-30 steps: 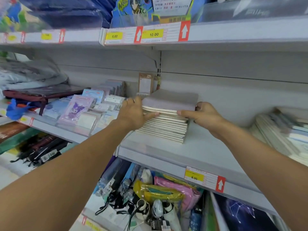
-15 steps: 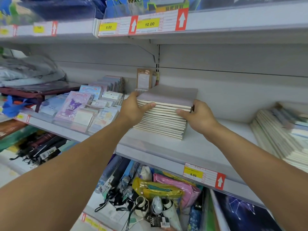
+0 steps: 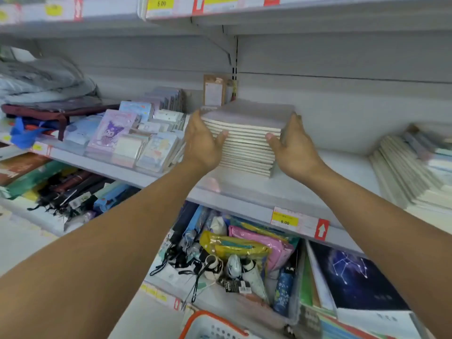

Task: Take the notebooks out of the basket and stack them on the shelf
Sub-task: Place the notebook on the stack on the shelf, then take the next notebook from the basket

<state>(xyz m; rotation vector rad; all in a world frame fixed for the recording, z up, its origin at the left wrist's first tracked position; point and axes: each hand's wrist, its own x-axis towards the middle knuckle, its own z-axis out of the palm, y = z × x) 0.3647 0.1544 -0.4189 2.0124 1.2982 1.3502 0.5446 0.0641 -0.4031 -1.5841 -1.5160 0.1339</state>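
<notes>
Grey covers and cream page edges make up the stack of notebooks (image 3: 247,140), and it sits on the shelf (image 3: 305,192) right between my two hands. There is only the head view, so I go through it bit by bit.

My left hand (image 3: 201,143) presses flat on the left side of the stack, fingers straight, thumb on the front edges. My right hand (image 3: 292,148) does the same on the right side, thumb in front. Neither hand curls round a notebook; both just push inward.

I think the step in hand is squaring up the stack, so the notebooks line up neatly. The stack leans a little, with the top ones further back than the bottom ones. My next move should be a soft push from both sides. Then I would let go and reach down for more.

The basket (image 3: 212,326) is far below my hands, at the bottom edge. I see only its orange rim and white wall, so I cannot tell if notebooks are left inside.

Now the writing. A yellow price tag (image 3: 285,220) below my right hand reads 6.00, next to a red arrow. Up above my hands another yellow tag (image 3: 161,3) seems to read 5.00, but it is blurry. Left of my left hand is a purple cartoon card pack (image 3: 112,130); I cannot read any words on it.
</notes>
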